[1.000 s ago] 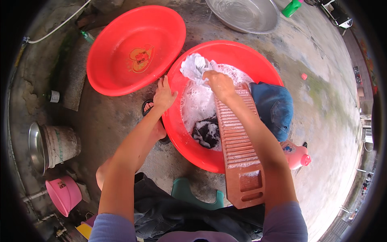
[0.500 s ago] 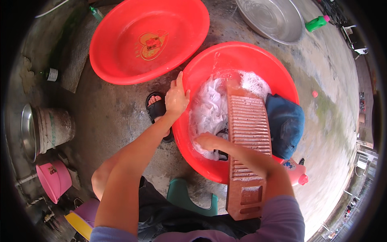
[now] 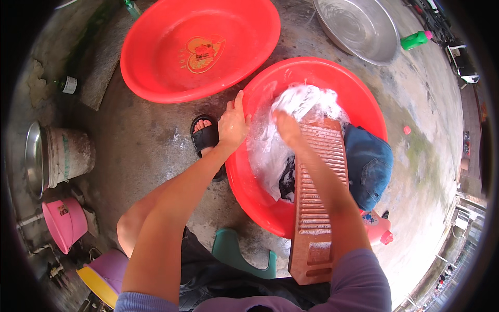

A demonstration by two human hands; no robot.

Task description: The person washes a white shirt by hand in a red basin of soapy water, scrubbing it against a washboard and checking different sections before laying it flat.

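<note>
A red basin (image 3: 240, 171) of soapy water stands before me, with a ridged brown washboard (image 3: 323, 145) slanting out over its near edge. My left hand (image 3: 234, 125) grips the basin's left rim. My right hand (image 3: 285, 126), smeared by motion, is closed on a wet white cloth (image 3: 301, 101) beside the washboard's upper end. Suds surround the cloth, which bunches towards the far wall. A black cloth (image 3: 287, 179) shows low in the water left of the board. Folded blue denim (image 3: 370, 169) hangs over the right rim.
Another red basin (image 3: 156, 62) stands at far left, a metal basin (image 3: 364, 31) at far right beside a green bottle (image 3: 416, 40). A pink bottle (image 3: 378, 229) stands near the denim. Close by me is a green stool (image 3: 228, 252). Buckets, including a pink one (image 3: 65, 223), line the left.
My right hand has moved away from me, from the basin's near part, and the white cloth has shifted towards the far wall. More black cloth shows. My left hand stays on the rim.
</note>
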